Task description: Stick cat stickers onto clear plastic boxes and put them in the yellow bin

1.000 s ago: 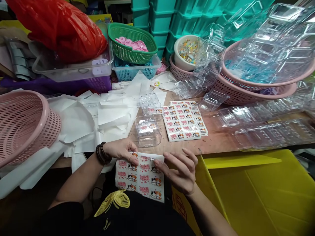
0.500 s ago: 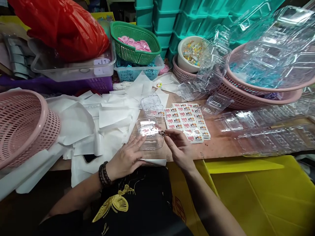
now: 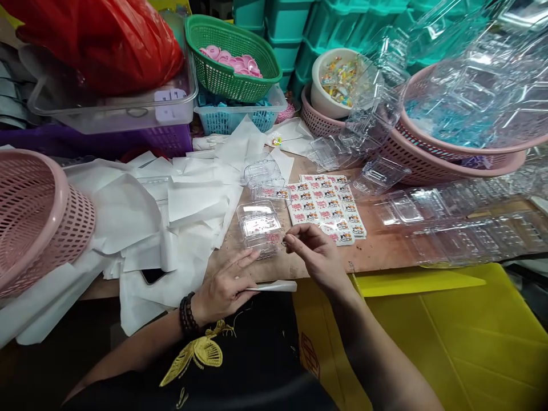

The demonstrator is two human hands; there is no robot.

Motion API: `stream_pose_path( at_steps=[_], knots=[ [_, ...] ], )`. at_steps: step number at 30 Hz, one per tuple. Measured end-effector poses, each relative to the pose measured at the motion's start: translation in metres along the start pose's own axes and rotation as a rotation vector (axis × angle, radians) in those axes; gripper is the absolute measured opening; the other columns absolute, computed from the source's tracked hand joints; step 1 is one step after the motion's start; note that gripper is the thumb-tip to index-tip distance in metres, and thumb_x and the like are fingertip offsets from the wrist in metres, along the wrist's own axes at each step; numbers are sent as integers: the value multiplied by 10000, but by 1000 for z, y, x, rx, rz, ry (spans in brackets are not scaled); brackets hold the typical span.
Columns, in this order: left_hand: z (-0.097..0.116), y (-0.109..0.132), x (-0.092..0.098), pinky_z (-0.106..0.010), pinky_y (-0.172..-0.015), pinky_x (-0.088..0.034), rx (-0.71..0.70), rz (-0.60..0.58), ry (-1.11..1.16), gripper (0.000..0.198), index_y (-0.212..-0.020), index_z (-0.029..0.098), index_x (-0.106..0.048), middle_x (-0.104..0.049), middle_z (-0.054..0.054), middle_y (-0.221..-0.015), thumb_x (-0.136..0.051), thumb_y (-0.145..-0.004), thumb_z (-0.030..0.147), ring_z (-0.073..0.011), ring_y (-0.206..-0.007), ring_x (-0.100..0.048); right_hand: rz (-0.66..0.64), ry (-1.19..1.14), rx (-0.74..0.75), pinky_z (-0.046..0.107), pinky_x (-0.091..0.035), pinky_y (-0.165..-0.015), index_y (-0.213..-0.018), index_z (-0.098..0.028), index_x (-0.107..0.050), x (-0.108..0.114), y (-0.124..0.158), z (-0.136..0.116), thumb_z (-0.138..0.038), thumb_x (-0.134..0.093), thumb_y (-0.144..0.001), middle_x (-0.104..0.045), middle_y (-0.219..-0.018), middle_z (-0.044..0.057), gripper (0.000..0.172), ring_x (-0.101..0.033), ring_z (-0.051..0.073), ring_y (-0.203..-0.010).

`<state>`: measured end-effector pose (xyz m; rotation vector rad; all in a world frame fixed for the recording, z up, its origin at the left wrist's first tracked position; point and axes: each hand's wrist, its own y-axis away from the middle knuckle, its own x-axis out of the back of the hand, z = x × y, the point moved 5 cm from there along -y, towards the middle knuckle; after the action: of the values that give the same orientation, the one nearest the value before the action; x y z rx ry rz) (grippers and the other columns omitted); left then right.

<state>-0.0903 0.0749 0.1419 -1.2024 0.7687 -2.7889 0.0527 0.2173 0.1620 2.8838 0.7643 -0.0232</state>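
An open clear plastic clamshell box (image 3: 252,220) lies on the table in front of me. My left hand (image 3: 225,288) has its fingertips at the box's lower edge, while thumb and fingers grip a white sheet (image 3: 278,286), seen almost edge-on. Over the lower half of the box is a small sticker (image 3: 272,237) with pinkish-red print. My right hand (image 3: 310,248) pinches at the sticker's right end, just right of the box. Behind it lie sheets of cat stickers (image 3: 321,200). A clear box with a cat sticker (image 3: 270,194) sits just beyond the open one.
White paper sheets (image 3: 197,200) cover the left side, beside a pink basket (image 3: 81,211). Clear boxes lie in rows (image 3: 475,240) at right. Behind stand a green basket (image 3: 240,88), a white bowl (image 3: 319,85) and a large pink basket (image 3: 428,162).
My right hand has shifted slightly right and down, and the sticker is now lower over the box. My left hand has moved slightly down, with the white sheet more in view.
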Motion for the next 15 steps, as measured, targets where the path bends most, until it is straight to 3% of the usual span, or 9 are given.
stream_pose_path(
  at_steps=[5, 9, 15],
  knots=[
    [-4, -1, -1, -492, -1111, -458, 19, 26, 29, 69, -833, 162, -708, -585, -144, -1417, -662, -884, 157, -322, -1452, -375, -68, -4, -60, 284, -447, -608, -781, -213, -609, -6, -16, 3, -499, -799, -714, -565, -708, -29, 350, -525, 115, -625],
    [-6, -1, -1, -484, -1097, -472, -30, 56, 35, 49, -843, 169, -714, -596, -151, -1399, -675, -870, 153, -317, -1425, -422, -101, 89, -133, 265, -376, -544, -762, -199, -604, -7, -18, 6, -478, -781, -715, -555, -685, -31, 335, -469, 100, -591],
    [-7, 1, -4, -489, -1128, -445, -97, 113, 9, 71, -869, 168, -715, -344, -112, -1603, -724, -818, 120, -318, -1418, -431, -149, 210, -227, 272, -340, -554, -745, -179, -616, -10, -21, 3, -456, -740, -721, -580, -668, -16, 304, -480, 108, -603]
  ],
)
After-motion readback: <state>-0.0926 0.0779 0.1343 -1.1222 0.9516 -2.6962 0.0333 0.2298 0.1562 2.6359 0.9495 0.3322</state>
